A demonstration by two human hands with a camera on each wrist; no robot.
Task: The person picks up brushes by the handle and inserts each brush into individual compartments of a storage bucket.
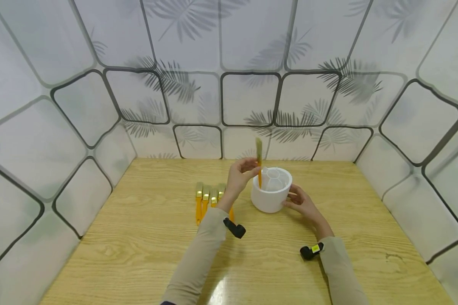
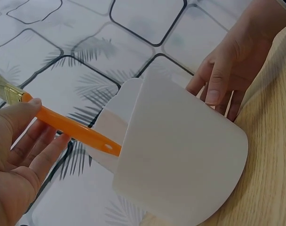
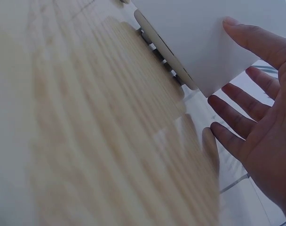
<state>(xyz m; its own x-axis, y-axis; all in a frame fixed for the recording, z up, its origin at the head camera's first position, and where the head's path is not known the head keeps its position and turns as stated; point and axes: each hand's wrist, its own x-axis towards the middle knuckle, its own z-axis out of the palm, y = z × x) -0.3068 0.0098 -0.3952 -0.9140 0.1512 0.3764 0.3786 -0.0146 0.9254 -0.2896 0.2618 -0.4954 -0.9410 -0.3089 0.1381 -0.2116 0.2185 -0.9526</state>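
A paintbrush (image 1: 259, 177) with an orange handle and pale bristles stands nearly upright, bristles up. My left hand (image 1: 235, 181) pinches its handle close below the metal collar. The handle's lower end dips inside the rim of a round white holder (image 1: 268, 201) that has clear dividers inside. In the left wrist view the handle (image 2: 72, 128) slants in past the holder's edge. At the holder's right side is my right hand (image 1: 304, 207), its thumb resting on the wall. The right wrist view shows that hand's fingers (image 3: 234, 115) spread and fairly straight beside the holder.
To the left of the holder, several more orange-handled paintbrushes (image 1: 198, 206) lie side by side on the wooden table (image 1: 137, 245), partly behind my left forearm. A patterned white backdrop (image 1: 248, 99) rises along the table's back and both sides.
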